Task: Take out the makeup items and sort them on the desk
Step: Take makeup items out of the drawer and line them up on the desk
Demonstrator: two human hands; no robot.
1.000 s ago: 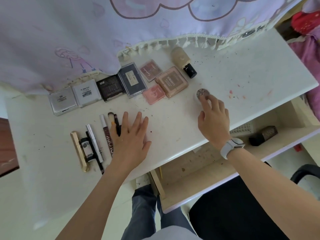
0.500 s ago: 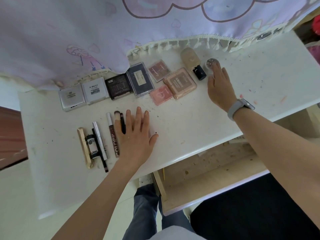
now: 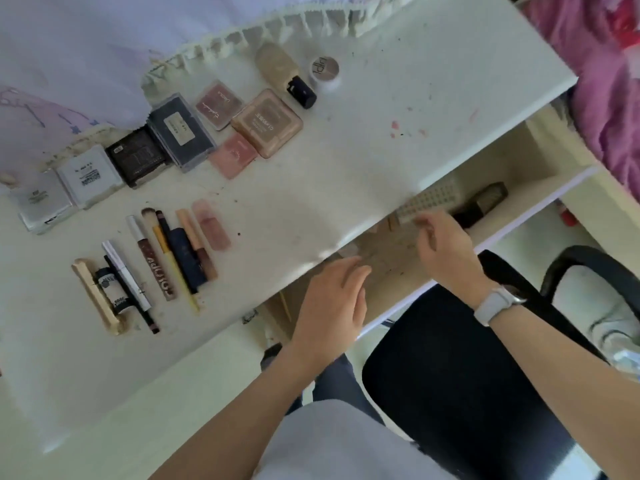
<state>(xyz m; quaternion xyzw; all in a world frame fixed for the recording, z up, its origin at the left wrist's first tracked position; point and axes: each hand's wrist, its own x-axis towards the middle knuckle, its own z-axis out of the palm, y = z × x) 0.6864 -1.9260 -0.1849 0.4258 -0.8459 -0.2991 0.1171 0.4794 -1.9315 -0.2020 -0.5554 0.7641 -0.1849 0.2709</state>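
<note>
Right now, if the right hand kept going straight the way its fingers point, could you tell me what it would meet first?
Probably the perforated white basket in the open drawer: the right hand points up into it, fingers almost at its near edge. The dark box lies beside it. Depth is unclear.

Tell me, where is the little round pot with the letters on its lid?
In the head view, the little round pot stands at the back of the desk, just right of the beige bottle with the dark cap, near the cloth's fringe.
</note>
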